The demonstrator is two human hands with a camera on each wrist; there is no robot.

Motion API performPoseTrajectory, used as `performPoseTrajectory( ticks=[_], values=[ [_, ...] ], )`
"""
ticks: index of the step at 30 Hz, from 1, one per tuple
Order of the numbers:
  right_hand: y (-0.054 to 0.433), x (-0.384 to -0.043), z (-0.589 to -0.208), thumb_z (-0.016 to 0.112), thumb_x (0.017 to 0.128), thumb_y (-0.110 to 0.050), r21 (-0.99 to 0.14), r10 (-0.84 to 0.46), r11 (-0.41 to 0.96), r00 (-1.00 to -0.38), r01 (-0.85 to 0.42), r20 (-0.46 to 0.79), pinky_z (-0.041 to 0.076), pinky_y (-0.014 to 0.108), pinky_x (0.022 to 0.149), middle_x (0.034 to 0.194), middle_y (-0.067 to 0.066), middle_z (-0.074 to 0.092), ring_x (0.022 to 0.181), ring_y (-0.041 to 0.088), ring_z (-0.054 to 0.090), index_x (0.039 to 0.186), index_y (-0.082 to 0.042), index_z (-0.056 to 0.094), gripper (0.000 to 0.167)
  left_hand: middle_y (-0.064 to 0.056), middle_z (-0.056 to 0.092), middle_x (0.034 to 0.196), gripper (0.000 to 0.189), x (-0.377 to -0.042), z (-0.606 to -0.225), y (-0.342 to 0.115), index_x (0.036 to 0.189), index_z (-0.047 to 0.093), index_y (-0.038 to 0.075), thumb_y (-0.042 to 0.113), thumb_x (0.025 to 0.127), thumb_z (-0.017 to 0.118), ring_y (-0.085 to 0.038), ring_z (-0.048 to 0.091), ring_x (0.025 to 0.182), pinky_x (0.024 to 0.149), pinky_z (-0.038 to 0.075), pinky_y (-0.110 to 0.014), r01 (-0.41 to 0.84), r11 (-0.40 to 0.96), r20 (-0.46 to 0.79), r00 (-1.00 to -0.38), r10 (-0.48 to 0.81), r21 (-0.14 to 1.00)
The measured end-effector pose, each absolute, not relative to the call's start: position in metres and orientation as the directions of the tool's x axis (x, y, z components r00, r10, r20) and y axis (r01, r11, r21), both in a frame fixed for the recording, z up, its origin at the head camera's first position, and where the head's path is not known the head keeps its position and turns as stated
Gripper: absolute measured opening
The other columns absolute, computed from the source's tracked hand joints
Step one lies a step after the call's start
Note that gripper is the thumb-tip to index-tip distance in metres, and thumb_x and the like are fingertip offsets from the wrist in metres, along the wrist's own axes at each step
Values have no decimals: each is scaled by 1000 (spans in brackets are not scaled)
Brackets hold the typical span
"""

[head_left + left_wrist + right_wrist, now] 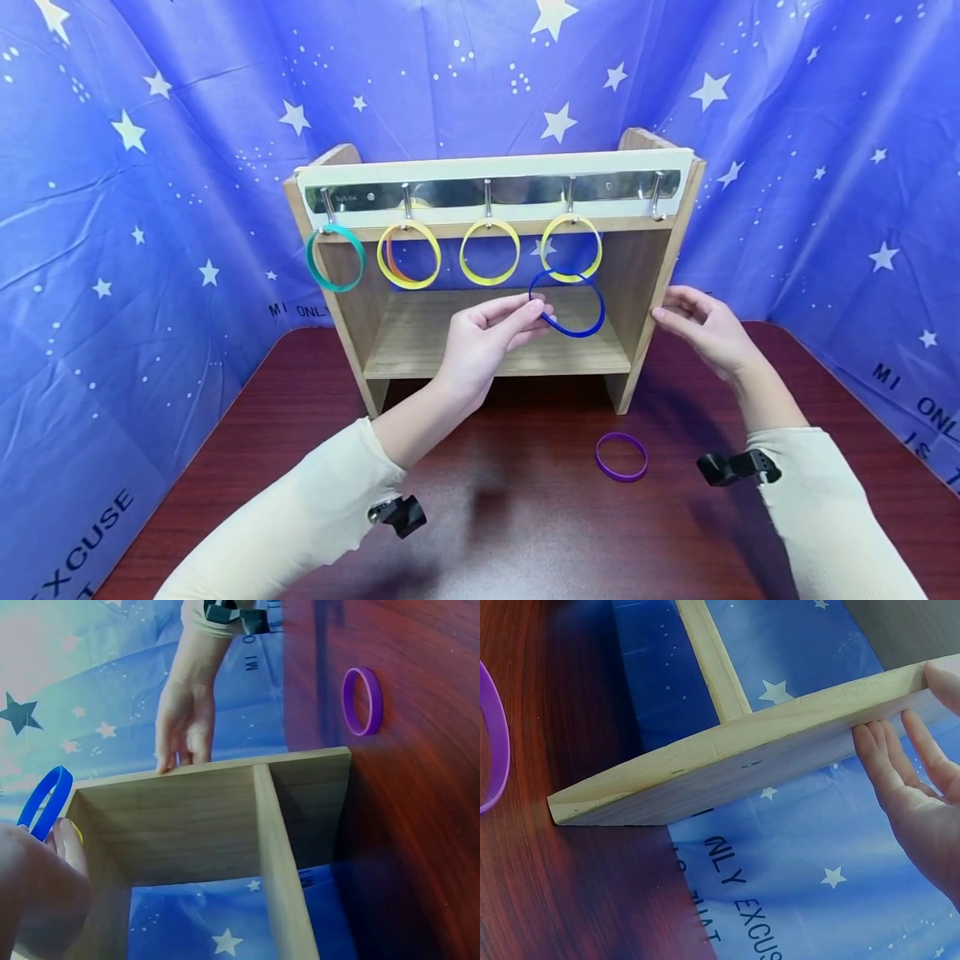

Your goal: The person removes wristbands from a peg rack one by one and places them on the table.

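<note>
My left hand (487, 337) pinches a blue silicone wristband (576, 334) between thumb and fingers. This band is in front of the wooden rack (498, 354) and overlaps the bottom of the rightmost yellow wristband (547, 237) in the head view. My right hand (708, 329) touches the rack's right side panel (735, 769), its thumb at the front edge and its fairly straight fingers against the outer face. A purple wristband (622, 477) lies on the table in front of the rack. At the strip's right end, the last hook (657, 196) bears no band.
From the other hooks hang a teal wristband (337, 288) at far left, a yellow one (408, 285) with an orange one (393, 262) inside it, and another yellow one (489, 282). A blue starry curtain (465, 75) surrounds the dark red table (510, 533).
</note>
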State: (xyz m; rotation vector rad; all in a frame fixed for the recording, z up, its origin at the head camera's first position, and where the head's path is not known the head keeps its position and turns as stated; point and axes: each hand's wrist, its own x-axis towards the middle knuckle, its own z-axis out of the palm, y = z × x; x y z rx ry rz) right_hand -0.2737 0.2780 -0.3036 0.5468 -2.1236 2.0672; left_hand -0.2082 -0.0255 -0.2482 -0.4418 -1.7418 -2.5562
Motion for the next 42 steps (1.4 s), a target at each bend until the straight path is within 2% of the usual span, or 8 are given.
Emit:
performPoseTrajectory(
  ticks=[7, 15, 24, 31, 40, 42],
  values=[
    [277, -273, -303, 58, 92, 2, -941, -173, -11, -926, -340, 336, 53, 7, 77, 96, -14, 62, 86, -3, 59, 105, -23, 59, 28, -14, 76, 94, 28, -208, -258, -23, 114, 64, -12, -1, 89, 64, -9, 73, 78, 90, 59, -39, 139, -353, 210, -962, 172, 925],
    [277, -272, -303, 58, 91, 3, -939, -171, -24, -924, -343, 342, 54, 7, 77, 95, -14, 63, 86, -3, 61, 104, -23, 61, 29, -11, 76, 89, 28, -208, -273, -20, 113, 64, -12, 1, 88, 65, -9, 72, 75, 88, 60, -37, 106, -318, 185, -956, 227, 942],
    [277, -272, -303, 58, 91, 3, -940, -165, -32, -926, -340, 340, 54, 7, 77, 95, -14, 62, 86, -3, 59, 103, -23, 60, 29, -17, 75, 94, 29, -209, -285, -18, 114, 65, -10, 1, 88, 66, -8, 71, 73, 87, 61, -36, 49, -288, 121, -964, 239, 956],
    [276, -272, -302, 58, 91, 4, -935, -176, -53, -919, -350, 354, 55, 8, 77, 94, -12, 62, 86, -2, 60, 103, -22, 61, 29, -11, 76, 89, 30, -210, -293, -20, 114, 65, -8, 6, 88, 68, -8, 71, 72, 86, 61, -35, 0, -259, 66, -967, 246, 966],
    [277, -272, -302, 57, 92, 3, -940, -175, -37, -923, -340, 342, 55, 9, 78, 96, -12, 62, 87, -2, 61, 104, -22, 61, 29, -11, 75, 90, 34, -211, -307, -21, 118, 62, -10, 6, 89, 67, -8, 70, 70, 85, 62, -33, -58, -220, 0, -966, 257, 974],
    [277, -272, -302, 57, 92, 3, -940, -174, -33, -924, -339, 340, 55, 8, 78, 96, -12, 62, 87, -2, 60, 104, -22, 60, 28, -15, 75, 93, 33, -211, -310, -20, 118, 62, -11, 5, 89, 66, -7, 70, 70, 85, 62, -33, -72, -205, -18, -967, 254, 976]
  ],
)
